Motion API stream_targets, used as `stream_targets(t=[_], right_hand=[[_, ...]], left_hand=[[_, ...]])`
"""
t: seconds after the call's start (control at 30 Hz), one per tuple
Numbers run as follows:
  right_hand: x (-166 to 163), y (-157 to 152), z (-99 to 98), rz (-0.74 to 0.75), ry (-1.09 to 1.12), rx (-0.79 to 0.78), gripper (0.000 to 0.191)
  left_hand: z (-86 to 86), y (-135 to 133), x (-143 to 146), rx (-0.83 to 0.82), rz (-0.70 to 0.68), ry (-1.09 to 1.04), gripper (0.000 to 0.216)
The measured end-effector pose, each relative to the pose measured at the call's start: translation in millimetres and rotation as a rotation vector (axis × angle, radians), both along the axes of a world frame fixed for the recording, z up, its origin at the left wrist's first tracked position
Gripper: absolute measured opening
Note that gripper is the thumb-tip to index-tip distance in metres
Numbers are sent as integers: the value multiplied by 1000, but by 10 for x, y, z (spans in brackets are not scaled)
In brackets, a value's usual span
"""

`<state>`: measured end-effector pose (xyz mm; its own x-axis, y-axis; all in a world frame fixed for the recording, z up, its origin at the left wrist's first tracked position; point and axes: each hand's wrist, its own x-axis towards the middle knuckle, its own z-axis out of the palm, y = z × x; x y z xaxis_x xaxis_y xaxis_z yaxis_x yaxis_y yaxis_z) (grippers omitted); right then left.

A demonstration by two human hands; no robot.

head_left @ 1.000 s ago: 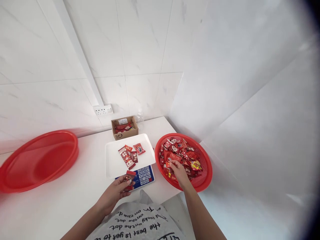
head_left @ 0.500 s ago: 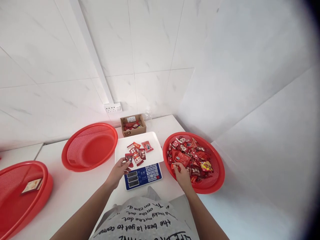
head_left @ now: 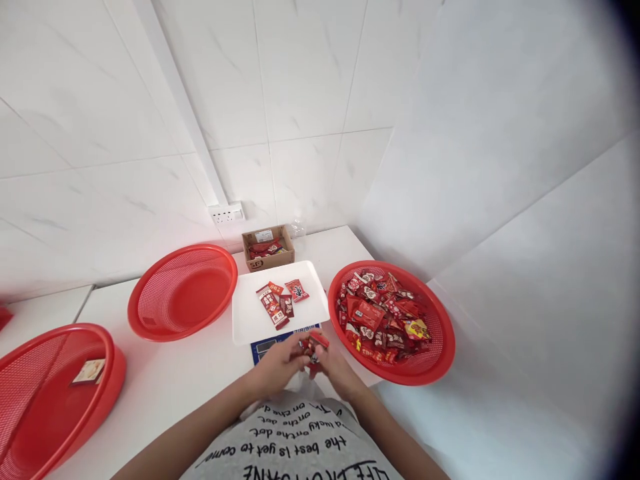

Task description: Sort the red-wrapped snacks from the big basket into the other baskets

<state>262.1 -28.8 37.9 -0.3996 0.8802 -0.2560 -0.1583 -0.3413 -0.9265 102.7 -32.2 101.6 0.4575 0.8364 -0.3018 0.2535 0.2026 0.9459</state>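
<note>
Candy packet (head_left: pixel 316 343) pinched in left hand (head_left: pixel 281 365) and right hand (head_left: pixel 339 367) grip, covering scale (head_left: pixel 263 347) front.

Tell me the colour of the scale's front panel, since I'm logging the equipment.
Blue, in the head view: the front panel shows below the white tray.

1. Illumination is bright, even and diffuse across the white wall tiles (head_left: pixel 310 73).
2. Wide-angle distortion bends lines; the right edge darkens to black.
3. The left hand (head_left: pixel 280 363), right hand (head_left: pixel 336 365) and red packet (head_left: pixel 315 343) appear slightly soft.
</note>
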Motion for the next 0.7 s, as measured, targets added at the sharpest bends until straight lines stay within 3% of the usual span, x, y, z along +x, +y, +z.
stream_targets(t=[0.07, 0.17, 0.23, 0.33, 0.43, 0.53, 0.7], right_hand=[[-126, -25, 50, 24, 52, -42, 54], [-139, 35, 10, -193, -25, -66, 50], [-32, 121, -66, -364, -141, -64, 50], [215, 248, -173, -542, -327, -22, 47], [434, 317, -238, -611, -514, 108, 43], [537, 337, -291, -626, -624, 162, 41], [540, 366, -372, -609, -659, 147, 44]], left_hand=[[-48, -56, 95, 87, -22, 173, 44], [-209, -2, 61, 212, 6, 473, 43], [-333, 145, -121, 320, 70, 671, 41], [-479, 426, -632, 462, 293, 982, 48], [-560, 558, -1261, 387, 437, 1132, 50], [-606, 439, -1750, 258, 405, 1201, 43], [-656, 84, -2064, 205, 361, 1281, 41]])
